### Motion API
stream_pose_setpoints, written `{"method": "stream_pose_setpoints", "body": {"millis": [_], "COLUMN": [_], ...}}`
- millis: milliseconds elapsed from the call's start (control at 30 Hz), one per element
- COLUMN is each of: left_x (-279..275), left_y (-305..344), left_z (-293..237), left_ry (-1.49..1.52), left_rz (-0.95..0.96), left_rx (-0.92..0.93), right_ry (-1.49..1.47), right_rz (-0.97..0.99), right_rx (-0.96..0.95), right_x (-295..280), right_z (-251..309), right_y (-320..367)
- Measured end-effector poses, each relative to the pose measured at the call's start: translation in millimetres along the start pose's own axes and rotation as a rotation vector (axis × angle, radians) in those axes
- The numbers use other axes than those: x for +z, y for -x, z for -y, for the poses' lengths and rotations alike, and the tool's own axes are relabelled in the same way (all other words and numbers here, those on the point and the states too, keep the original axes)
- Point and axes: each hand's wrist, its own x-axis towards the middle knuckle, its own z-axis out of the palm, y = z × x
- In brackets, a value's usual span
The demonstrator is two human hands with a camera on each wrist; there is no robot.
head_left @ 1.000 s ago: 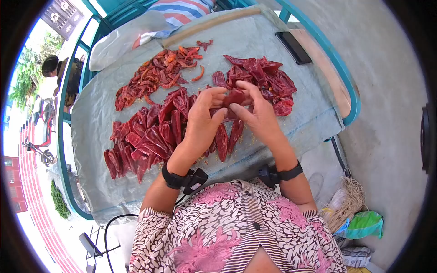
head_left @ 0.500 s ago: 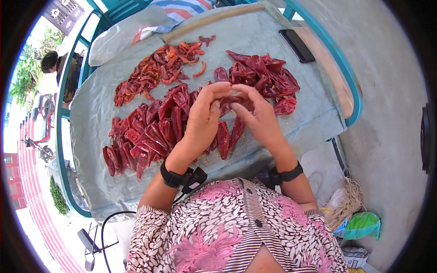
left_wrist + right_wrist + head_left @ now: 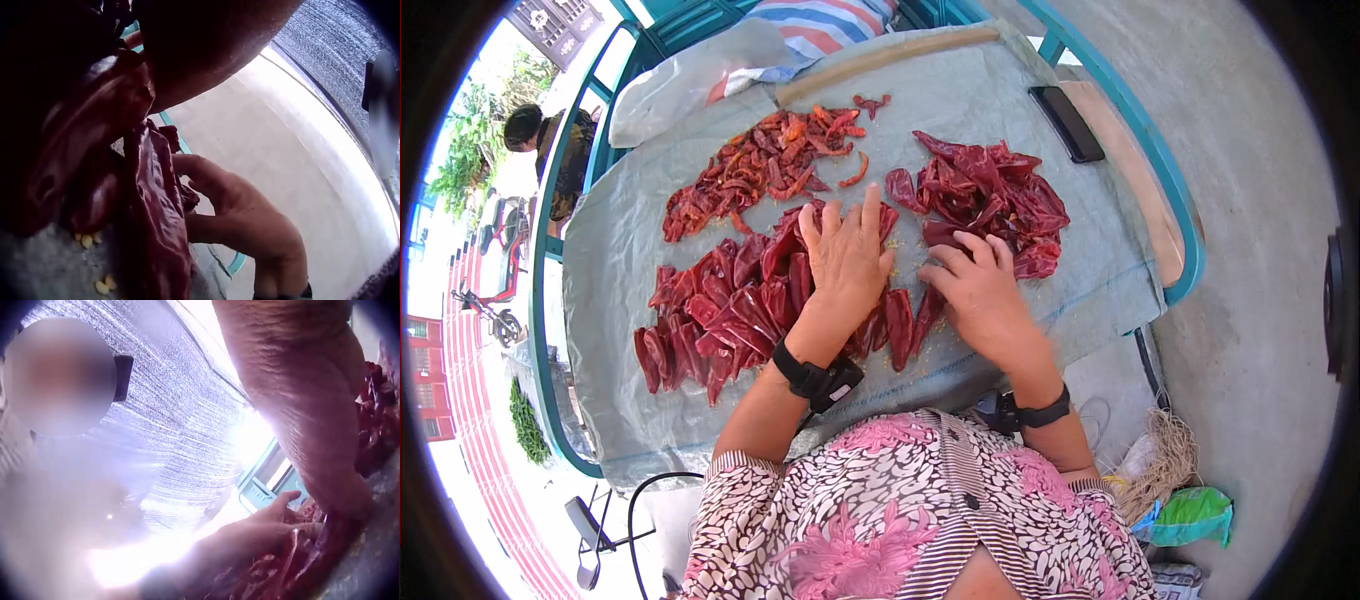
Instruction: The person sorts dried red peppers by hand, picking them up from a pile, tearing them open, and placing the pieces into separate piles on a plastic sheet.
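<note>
In the head view my left hand (image 3: pixel 847 255) lies over the right end of a row of dried red peppers (image 3: pixel 740 310), its fingers spread and mostly straight. My right hand (image 3: pixel 988 300) is beside the near-left edge of another pepper heap (image 3: pixel 1000 190), fingers bent, with one dark red pepper (image 3: pixel 941 234) just beyond the fingertips. In the left wrist view its thumb and finger stand apart. Between the hands two long peppers (image 3: pixel 899 330) lie on the sheet. The left wrist view shows a wrinkled, glossy pepper (image 3: pixel 156 206) close up.
Smaller, orange-red dried pepper pieces (image 3: pixel 770 165) form a pile at the back left. A black phone (image 3: pixel 1067 124) lies near the back right corner. The grey-green sheet (image 3: pixel 615 290) covers a platform with teal rails (image 3: pixel 1165 190). Another person (image 3: pixel 560 160) is beyond the left rail.
Both hands came together around a red pepper earlier. Now they are apart: the left lies flatter over the row, the right has moved right and nearer, beside the right heap.
</note>
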Motion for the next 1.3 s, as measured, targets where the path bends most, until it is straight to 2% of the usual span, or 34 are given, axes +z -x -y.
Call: {"method": "stream_pose_setpoints", "body": {"millis": [133,200,267,333,367,433,533,567,667,767,800,867,933,967,1033,1100,1133,1233,1300], "left_x": [6,7,7,5,4,6,9,10,13,-12,-18,-29,-38,-40,-35,-31,-34,-41,-46], "left_y": [-5,-7,-7,-5,-4,-5,-8,-9,-9,-6,-3,1,2,4,10,11,12,9,7], "left_z": [7,10,14,12,10,5,5,7,16,10,9,8,2,1,7,15,20,20,14], "left_ry": [0.011,0.056,0.118,0.078,0.059,0.004,-0.017,-0.015,0.115,0.281,0.343,0.462,0.804,0.973,1.005,1.02,1.072,1.185,1.27], "left_rz": [0.043,0.048,0.05,-0.061,-0.117,-0.074,-0.019,-0.001,-0.035,-0.089,-0.061,-0.009,0.132,0.201,0.09,-0.068,-0.063,-0.256,-0.215], "left_rx": [-0.022,-0.057,-0.096,-0.043,-0.017,-0.021,-0.041,-0.05,-0.119,-0.074,-0.019,0.09,0.003,-0.044,-0.037,-0.023,-0.083,-0.165,-0.149], "right_ry": [-0.044,-0.06,-0.13,-0.195,-0.224,-0.277,-0.19,-0.207,-0.247,-0.345,-0.501,-0.549,-0.525,-0.527,-0.532,-0.551,-0.559,-0.027,-0.426], "right_rz": [0.005,-0.051,-0.014,0.002,-0.022,-0.072,-0.372,-0.351,-0.264,-0.322,-0.309,-0.281,-0.215,-0.165,-0.06,-0.166,-0.218,-0.555,-0.399], "right_rx": [0.028,0.035,0.088,0.155,0.195,0.278,0.285,0.265,0.173,0.231,0.268,0.214,0.129,0.145,0.178,0.234,0.264,0.233,0.273], "right_x": [6,-3,-21,-39,-45,-53,-42,-38,-21,-9,-12,-10,-3,-1,1,-1,-4,-17,-13], "right_z": [-7,-13,-19,-24,-24,-27,-17,-18,-22,-9,-1,4,-2,-6,-10,-14,-14,-9,-4], "right_y": [2,1,0,0,-3,-10,-22,-21,-18,-23,-26,-29,-28,-26,-22,-25,-27,-40,-38]}}
